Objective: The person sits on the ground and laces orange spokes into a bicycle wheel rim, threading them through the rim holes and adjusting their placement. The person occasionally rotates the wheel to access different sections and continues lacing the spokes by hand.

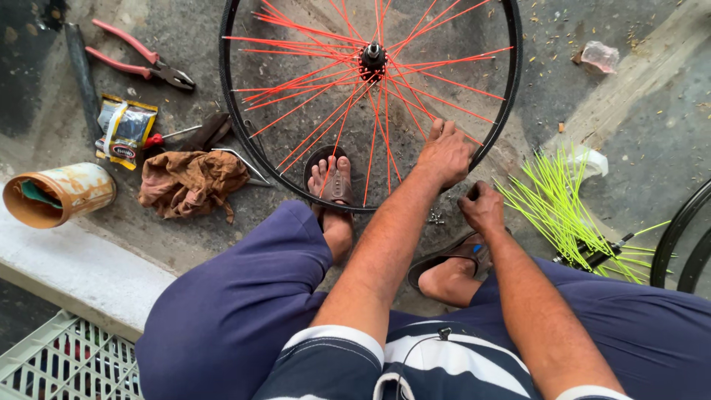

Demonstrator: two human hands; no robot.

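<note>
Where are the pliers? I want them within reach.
In the head view, the red-handled pliers lie on the ground at upper left, left of the wheel rim, above the small packet.

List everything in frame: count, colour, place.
wheel rim: 1, black, orange spokes, flat on floor, centre
pliers: 1, red handles, upper left
packet: 1, yellow-edged, left
rag: 1, brown, left of wheel
can: 1, rusty, on its side, far left
loose spokes: bundle, neon yellow-green, right
crate: 1, white, bottom left
left hand: on rim and spokes
right hand: beside rim, holds small dark thing
</note>
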